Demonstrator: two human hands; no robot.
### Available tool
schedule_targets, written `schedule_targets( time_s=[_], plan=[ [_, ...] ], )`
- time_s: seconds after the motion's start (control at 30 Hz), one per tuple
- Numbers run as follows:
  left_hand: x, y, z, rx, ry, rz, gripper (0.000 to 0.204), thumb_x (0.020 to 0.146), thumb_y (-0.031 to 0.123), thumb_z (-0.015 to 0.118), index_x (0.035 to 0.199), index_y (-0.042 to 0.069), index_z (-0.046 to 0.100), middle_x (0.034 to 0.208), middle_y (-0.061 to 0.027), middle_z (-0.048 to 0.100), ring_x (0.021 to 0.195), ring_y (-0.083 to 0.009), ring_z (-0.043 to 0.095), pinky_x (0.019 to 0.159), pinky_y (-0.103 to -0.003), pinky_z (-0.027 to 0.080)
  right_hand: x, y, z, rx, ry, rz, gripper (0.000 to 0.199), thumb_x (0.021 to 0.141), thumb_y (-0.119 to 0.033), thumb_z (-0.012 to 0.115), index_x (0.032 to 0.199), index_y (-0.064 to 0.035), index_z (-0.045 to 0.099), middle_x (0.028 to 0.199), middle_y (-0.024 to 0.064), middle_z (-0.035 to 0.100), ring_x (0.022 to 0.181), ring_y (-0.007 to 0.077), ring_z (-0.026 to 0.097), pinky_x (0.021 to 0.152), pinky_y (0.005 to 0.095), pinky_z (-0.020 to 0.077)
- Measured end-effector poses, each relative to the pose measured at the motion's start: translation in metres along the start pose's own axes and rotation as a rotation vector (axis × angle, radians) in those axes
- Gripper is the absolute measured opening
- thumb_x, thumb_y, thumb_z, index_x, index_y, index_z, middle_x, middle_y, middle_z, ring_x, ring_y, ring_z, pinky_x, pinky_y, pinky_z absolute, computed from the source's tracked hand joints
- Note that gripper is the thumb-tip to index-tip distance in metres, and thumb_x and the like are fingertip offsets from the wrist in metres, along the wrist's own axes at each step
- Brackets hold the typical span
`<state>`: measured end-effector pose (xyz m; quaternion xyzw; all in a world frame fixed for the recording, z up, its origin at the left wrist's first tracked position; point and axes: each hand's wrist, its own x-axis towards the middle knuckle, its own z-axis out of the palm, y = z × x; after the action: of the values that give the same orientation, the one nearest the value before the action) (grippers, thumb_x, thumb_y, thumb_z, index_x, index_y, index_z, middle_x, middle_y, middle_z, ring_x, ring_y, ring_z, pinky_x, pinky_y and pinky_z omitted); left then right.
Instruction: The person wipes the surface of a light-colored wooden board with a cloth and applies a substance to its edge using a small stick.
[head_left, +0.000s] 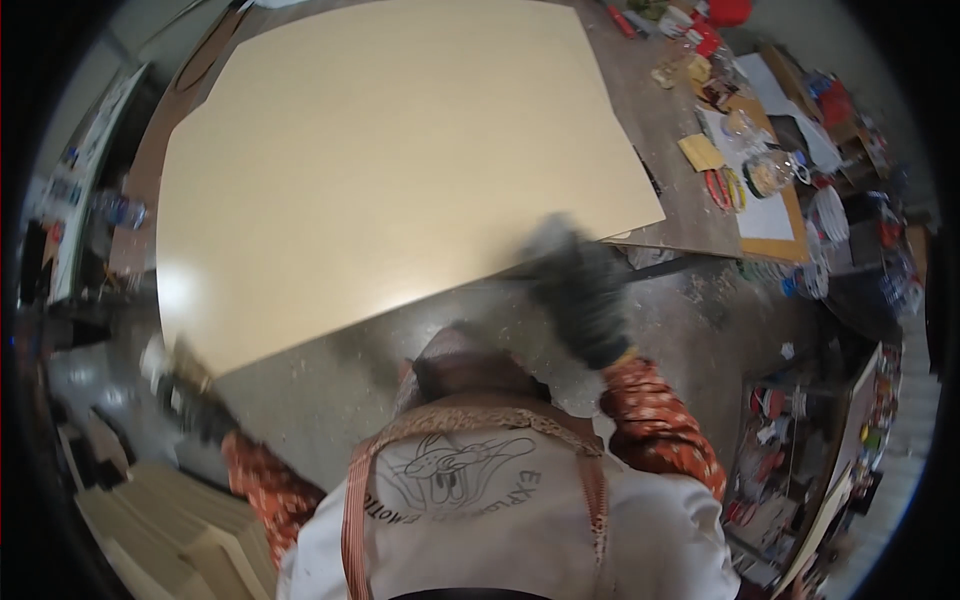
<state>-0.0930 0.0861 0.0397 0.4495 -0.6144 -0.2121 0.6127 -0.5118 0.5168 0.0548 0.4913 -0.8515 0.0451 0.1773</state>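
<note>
Obs. from head view. Large pale-yellow sheet (pixel 400 170) lies across the brown surface (pixel 648 105), covering most of it; its near-L corner and near edge show against the grey floor (pixel 440 305) next to the wearer. Sheet face is smooth, w/ glare spots along the L side and near edge.

L hand (pixel 197 402) — dark glove, pale at the tips — is at the near-L corner of the sheet. Fingers are blurred; contact w/ the corner looks likely, but grip and amt. of opening cannot be confirmed.

R hand (pixel 578 295), also in a dark glove, is at the near edge, R of centre. Its fingers (pixel 556 238) reach up over the edge, overlapping the sheet in view. Heavy motion blur: cannot tell whether they are spread or closed, nor if they press on the sheet or hold its edge.

Both sleeves orange, patterned; white apron (pixel 450 545) w/ a line drawing at front.

R side of surface: yellow pad (pixel 702 153), red loop handles (pixel 716 190) just beside it, clear plastic container (pixel 770 174) near a white paper (pixel 764 218) on a brown board (pixel 795 225). Lower L: stacked tan boards (pixel 165 525), well apart from the R hand.
</note>
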Motion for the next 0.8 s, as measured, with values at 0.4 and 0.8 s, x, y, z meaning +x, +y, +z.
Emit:
schedule_targets(
  time_s=[0.4, 0.8],
  plan=[
    [-0.319, 0.295, 0.274, -0.233, -0.698, 0.774, 0.035, 0.083, 0.012, 0.062, 0.117, 0.012, 0.056, 0.12, -0.014, 0.054, 0.107, -0.0306, 0.055, 0.089, -0.04, 0.049, -0.099, 0.132, -0.024, 0.095, 0.211, 0.522, 0.043, 0.088, -0.024, 0.058, 0.127, -0.0077, 0.051, 0.128, 0.0231, 0.048, 0.116, 0.0381, 0.048, 0.093, 0.046, 0.0377],
    [-0.329, 0.368, 0.339, -0.847, -1.28, -0.251, 0.033, 0.088, 0.006, 0.056, 0.12, 0.005, 0.051, 0.107, -0.0097, 0.06, 0.102, -0.0192, 0.058, 0.086, -0.032, 0.051, -0.056, 0.138, -0.007, 0.343, 0.425, 0.481, 0.042, 0.082, -0.017, 0.064, 0.121, -0.0084, 0.054, 0.129, 0.0161, 0.049, 0.115, 0.0326, 0.049, 0.093, 0.0426, 0.0411]
  ],
)
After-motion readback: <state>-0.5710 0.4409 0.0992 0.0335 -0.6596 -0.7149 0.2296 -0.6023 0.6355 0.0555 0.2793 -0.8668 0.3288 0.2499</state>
